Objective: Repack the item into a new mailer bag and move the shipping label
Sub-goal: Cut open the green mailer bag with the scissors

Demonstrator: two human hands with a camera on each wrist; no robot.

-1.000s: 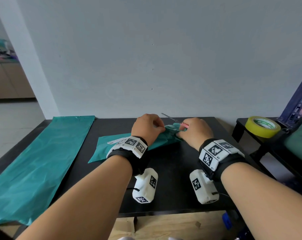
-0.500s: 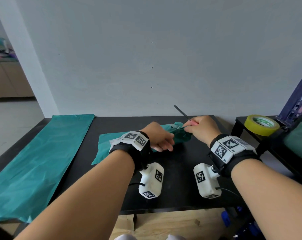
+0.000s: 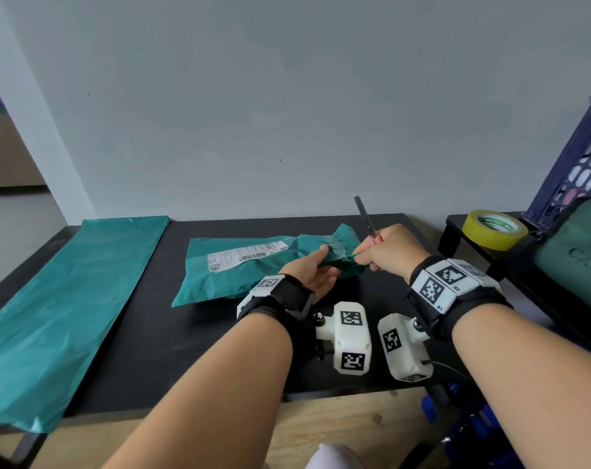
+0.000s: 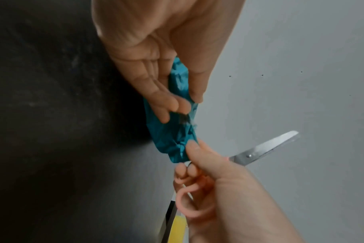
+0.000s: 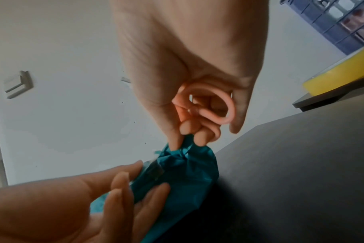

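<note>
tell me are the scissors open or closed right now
Closed: in the left wrist view the scissors show their blades together as one strip, held in the right hand, which also pinches the old mailer.

2 mailer bags (image 3: 253,265) (image 3: 67,299), 1 scissors (image 3: 366,216), seemingly 1 tape roll (image 3: 493,230)

The head view looks forward and down over both forearms at the black surface (image 3: 152,350) and the wall beyond. Each wrist view sits very close, looking along its palm toward the fingers. All three views share the crumpled right end of the teal mailer bag (image 3: 341,245) (image 4: 172,134) (image 5: 185,169).
</note>
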